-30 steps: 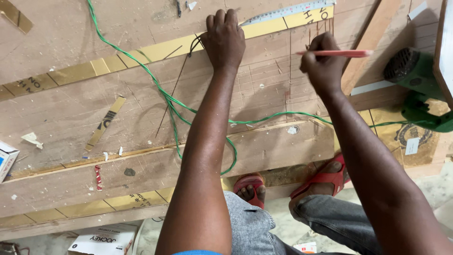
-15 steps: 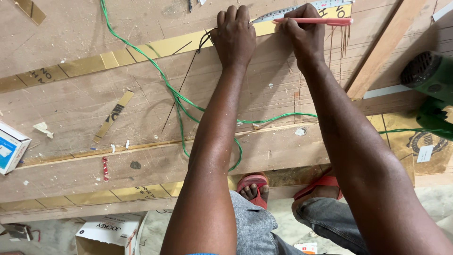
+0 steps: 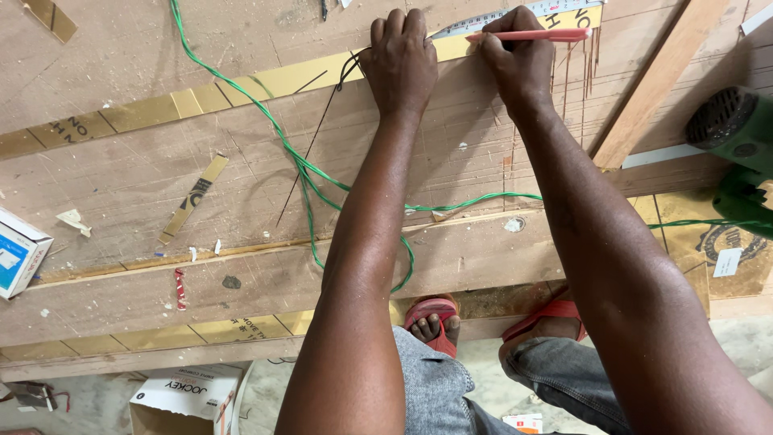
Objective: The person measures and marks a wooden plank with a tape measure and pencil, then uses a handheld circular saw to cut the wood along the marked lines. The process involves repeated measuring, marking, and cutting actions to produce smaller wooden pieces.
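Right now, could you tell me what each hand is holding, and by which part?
The right hand grips a red pencil near its tip end. The left hand holds nothing; it presses flat on the ruler.

Woodworking workshop: scored, dusty plywood desk (image 3: pixel 145 185), timber battens (image 3: pixel 652 89), green power tool (image 3: pixel 737 153), gold edging strips (image 3: pixel 193 197).

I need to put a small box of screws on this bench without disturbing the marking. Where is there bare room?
Bare board lies between the green cable and the small blue-and-white box, around the loose gold strip. The near plank left of the left forearm is also mostly free. It is crowded at the far edge, where the left hand, right hand, red pencil and ruler meet.
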